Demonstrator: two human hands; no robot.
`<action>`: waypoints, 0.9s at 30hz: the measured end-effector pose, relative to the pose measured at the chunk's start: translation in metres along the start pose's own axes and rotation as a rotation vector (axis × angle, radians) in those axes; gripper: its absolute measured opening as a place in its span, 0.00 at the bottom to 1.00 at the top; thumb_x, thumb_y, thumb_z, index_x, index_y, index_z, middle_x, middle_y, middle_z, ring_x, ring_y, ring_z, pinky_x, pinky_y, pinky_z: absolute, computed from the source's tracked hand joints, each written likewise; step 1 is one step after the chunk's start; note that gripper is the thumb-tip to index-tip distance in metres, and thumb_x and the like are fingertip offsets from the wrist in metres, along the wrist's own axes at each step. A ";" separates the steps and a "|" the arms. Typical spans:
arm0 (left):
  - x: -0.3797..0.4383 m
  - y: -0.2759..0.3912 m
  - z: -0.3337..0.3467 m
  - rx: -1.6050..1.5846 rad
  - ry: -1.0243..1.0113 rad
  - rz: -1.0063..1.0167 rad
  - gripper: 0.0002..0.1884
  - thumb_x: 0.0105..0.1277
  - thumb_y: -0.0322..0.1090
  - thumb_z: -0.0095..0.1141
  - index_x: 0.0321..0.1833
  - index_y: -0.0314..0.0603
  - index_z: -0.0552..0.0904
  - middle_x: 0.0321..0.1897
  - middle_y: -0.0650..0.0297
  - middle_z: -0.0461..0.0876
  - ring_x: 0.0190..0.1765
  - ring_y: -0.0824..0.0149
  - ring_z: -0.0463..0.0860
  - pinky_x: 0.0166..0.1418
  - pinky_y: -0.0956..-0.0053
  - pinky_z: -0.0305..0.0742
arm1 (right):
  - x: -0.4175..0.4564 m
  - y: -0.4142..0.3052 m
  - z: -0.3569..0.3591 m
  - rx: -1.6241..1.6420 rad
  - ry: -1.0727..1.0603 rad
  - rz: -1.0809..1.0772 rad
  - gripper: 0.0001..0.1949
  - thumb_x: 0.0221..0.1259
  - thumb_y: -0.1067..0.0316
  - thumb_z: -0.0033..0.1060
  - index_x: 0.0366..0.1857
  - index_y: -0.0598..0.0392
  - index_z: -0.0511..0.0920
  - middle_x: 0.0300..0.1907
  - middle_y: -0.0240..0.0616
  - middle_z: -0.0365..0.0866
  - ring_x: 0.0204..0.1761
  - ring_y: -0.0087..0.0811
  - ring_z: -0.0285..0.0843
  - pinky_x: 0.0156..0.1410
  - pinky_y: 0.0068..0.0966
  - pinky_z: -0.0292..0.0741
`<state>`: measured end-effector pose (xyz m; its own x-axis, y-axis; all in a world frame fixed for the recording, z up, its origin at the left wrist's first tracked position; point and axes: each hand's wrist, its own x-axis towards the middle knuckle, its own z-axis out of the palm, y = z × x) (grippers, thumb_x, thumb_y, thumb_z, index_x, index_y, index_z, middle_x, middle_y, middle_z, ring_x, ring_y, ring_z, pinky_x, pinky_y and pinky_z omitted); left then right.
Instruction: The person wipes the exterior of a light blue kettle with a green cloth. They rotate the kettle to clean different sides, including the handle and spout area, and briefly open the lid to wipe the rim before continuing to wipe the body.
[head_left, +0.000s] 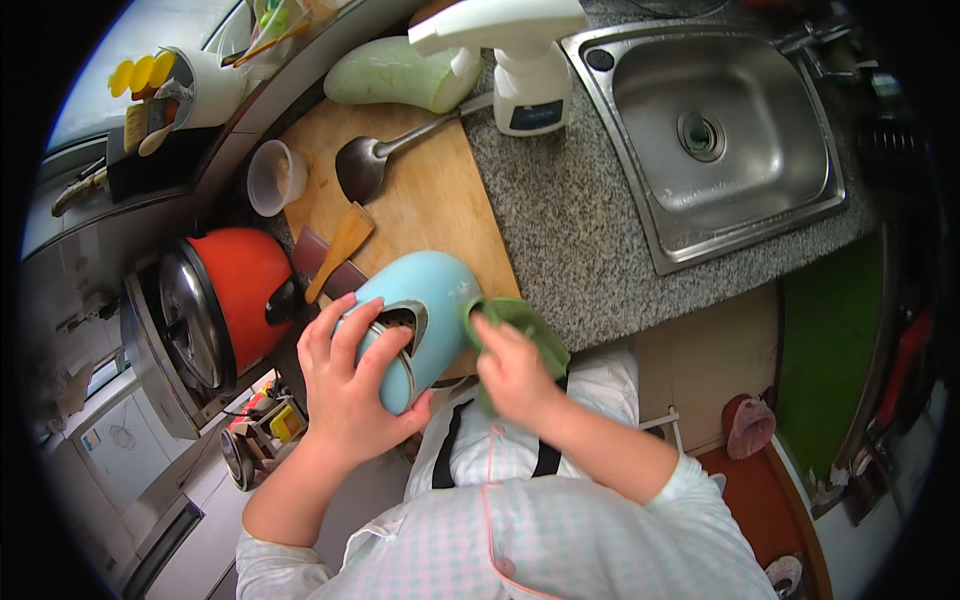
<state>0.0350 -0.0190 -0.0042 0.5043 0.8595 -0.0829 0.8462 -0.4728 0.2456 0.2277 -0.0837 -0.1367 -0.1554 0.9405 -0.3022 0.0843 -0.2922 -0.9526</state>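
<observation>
A light blue kettle (442, 289) lies tipped on its side over the near edge of a wooden cutting board (435, 180). Its spout opening (401, 319), with a perforated strainer inside, faces up. My left hand (360, 375) grips the lid end, fingers spread over the top and thumb below. In my right hand (517, 375) is a green cloth (529, 326), pressed against the kettle's bottom end with the index finger. The kettle's underside and handle are hidden from view.
A steel spatula (367, 161), a wooden spatula (341, 251) and a plastic cup (277, 180) rest on or beside the board. Behind stand a white spray bottle (529, 82) and a pale green gourd (382, 71). A red rice cooker (247, 292) is left; a steel sink (735, 187) is right.
</observation>
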 end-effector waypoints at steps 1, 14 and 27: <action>-0.001 0.002 0.000 -0.001 0.002 0.007 0.37 0.39 0.42 0.79 0.59 0.55 0.84 0.72 0.57 0.75 0.76 0.43 0.72 0.73 0.41 0.67 | -0.012 -0.008 0.008 0.049 0.071 -0.180 0.25 0.70 0.74 0.54 0.71 0.68 0.77 0.58 0.64 0.83 0.58 0.61 0.85 0.64 0.45 0.82; 0.004 0.001 -0.002 -0.003 0.009 0.010 0.36 0.39 0.42 0.80 0.59 0.54 0.84 0.71 0.56 0.76 0.76 0.43 0.72 0.72 0.40 0.67 | 0.002 -0.004 0.005 0.053 0.086 -0.179 0.24 0.70 0.75 0.52 0.69 0.65 0.80 0.45 0.59 0.83 0.47 0.57 0.86 0.52 0.46 0.82; 0.001 0.005 -0.004 -0.002 0.005 0.006 0.36 0.40 0.41 0.79 0.59 0.53 0.84 0.71 0.56 0.76 0.76 0.43 0.72 0.72 0.41 0.68 | -0.009 -0.008 0.005 0.100 0.064 -0.208 0.25 0.68 0.78 0.53 0.69 0.68 0.79 0.55 0.63 0.84 0.56 0.60 0.86 0.62 0.43 0.83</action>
<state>0.0387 -0.0196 0.0004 0.5086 0.8576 -0.0764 0.8428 -0.4778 0.2476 0.2238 -0.0906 -0.1263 -0.0964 0.9904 -0.0989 -0.0414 -0.1033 -0.9938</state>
